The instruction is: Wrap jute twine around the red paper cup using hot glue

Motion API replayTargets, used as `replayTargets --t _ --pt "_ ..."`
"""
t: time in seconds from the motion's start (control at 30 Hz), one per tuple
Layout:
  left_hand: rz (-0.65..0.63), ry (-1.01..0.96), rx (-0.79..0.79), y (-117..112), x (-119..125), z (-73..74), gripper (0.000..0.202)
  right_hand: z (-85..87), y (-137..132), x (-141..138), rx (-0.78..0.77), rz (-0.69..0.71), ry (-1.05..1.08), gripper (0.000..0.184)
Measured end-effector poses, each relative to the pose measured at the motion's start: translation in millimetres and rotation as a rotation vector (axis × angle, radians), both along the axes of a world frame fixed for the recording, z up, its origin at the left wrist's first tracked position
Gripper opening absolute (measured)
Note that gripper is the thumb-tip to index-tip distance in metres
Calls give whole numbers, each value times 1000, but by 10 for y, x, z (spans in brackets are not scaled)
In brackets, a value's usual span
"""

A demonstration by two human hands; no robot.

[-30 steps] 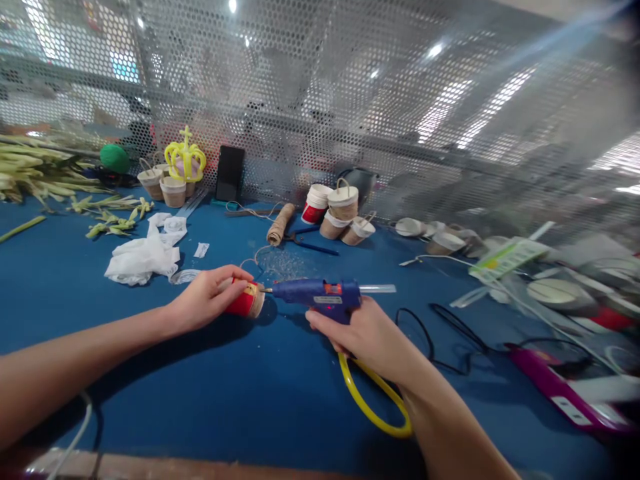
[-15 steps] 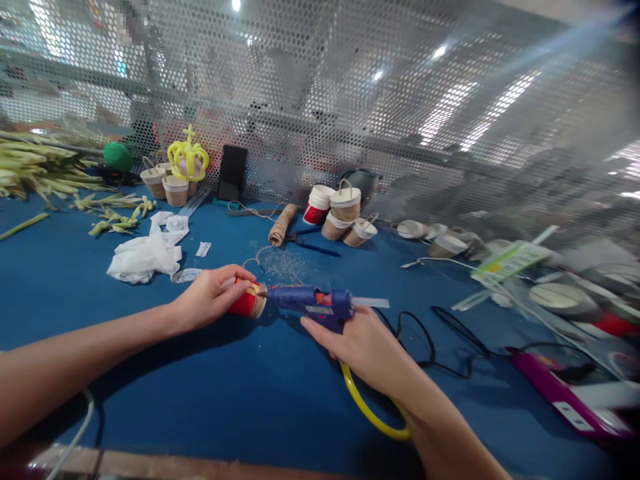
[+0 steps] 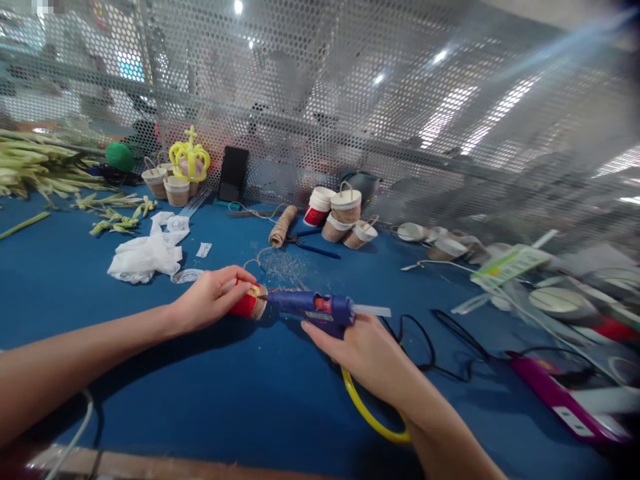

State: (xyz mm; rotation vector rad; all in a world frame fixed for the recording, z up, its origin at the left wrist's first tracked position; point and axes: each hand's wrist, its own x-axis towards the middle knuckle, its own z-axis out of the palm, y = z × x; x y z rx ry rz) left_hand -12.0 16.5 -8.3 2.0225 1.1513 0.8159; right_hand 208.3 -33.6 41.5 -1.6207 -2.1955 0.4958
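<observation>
My left hand (image 3: 210, 300) is wrapped round a small red paper cup (image 3: 246, 302) lying on its side on the blue table (image 3: 225, 400), its base end wound with brown twine. My right hand (image 3: 365, 347) grips a blue hot glue gun (image 3: 313, 305), held level with a clear glue stick poking out of its back. The gun's nozzle touches the twine-wound end of the cup. A loose strand of twine (image 3: 260, 257) curls on the table just behind the cup.
Behind stand a twine roll (image 3: 281, 225), scissors (image 3: 310, 241), twine-wrapped cups (image 3: 343, 213), a yellow crown (image 3: 189, 157) and a black phone (image 3: 233, 175) against a perforated metal screen. White plastic (image 3: 145, 253) lies left, green stems (image 3: 45, 167) far left. Black cables (image 3: 440, 347) and a yellow ring (image 3: 370, 413) lie right.
The glue gun has moved left until its nozzle meets the cup's end, and my right hand has dropped slightly. My left hand keeps the cup in place.
</observation>
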Motion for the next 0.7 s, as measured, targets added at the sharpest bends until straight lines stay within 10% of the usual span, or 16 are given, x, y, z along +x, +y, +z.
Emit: replayTargets --t 0.7 --pt "-18 20 64 -33 -2 7 29 61 -4 -18 13 0 -11 14"
